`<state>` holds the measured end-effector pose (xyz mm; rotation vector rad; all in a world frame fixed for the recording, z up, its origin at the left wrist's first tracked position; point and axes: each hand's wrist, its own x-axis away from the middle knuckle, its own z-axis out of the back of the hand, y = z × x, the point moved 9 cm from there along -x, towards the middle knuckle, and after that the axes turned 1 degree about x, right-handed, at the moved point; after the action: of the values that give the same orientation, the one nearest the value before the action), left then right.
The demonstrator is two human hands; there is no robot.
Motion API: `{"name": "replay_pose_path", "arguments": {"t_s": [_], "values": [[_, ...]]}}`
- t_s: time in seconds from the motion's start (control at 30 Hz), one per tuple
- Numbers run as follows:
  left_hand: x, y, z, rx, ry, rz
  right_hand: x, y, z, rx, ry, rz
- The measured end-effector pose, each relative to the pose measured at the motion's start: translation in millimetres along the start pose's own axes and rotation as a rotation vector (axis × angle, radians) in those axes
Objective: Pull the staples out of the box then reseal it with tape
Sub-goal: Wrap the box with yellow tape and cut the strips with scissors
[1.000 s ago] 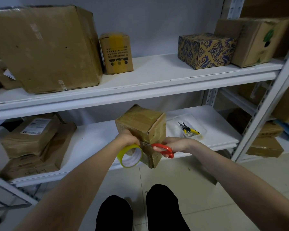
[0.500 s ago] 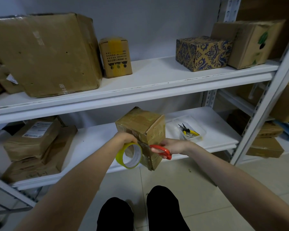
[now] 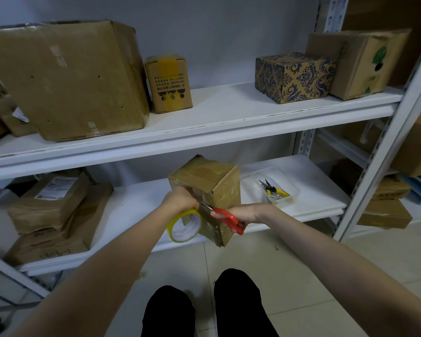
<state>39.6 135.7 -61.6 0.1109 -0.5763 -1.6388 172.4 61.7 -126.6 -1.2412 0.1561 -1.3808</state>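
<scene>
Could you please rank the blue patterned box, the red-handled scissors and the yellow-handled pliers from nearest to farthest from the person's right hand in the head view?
1. The red-handled scissors, gripped in the right hand.
2. The yellow-handled pliers, in the clear tray on the lower shelf, to the hand's right.
3. The blue patterned box, on the upper shelf, above and behind.

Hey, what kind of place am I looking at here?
Most likely a storeroom or parcel-packing room: white metal shelving holds cardboard boxes and a labelled parcel, and a small box is being taped, with a tape roll and scissors.
</scene>
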Motion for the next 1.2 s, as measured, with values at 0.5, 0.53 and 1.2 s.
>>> {"name": "replay_pose_path", "arguments": {"t_s": [0.5,0.53,1.2], "values": [[26.3,23.1,24.4,-0.387,0.128,-0.368,21.4,-4.2,1.6,0.231,0.013,-0.134],[25.9,23.8,23.8,-0.391,0.119,-0.367,23.4,-6.0,4.0,0.278,0.017,-0.16],[21.1,26.3,27.4,-0.343,0.178,-0.37,148.4,-117.3,122.5,0.223,0.899,0.345]]}}
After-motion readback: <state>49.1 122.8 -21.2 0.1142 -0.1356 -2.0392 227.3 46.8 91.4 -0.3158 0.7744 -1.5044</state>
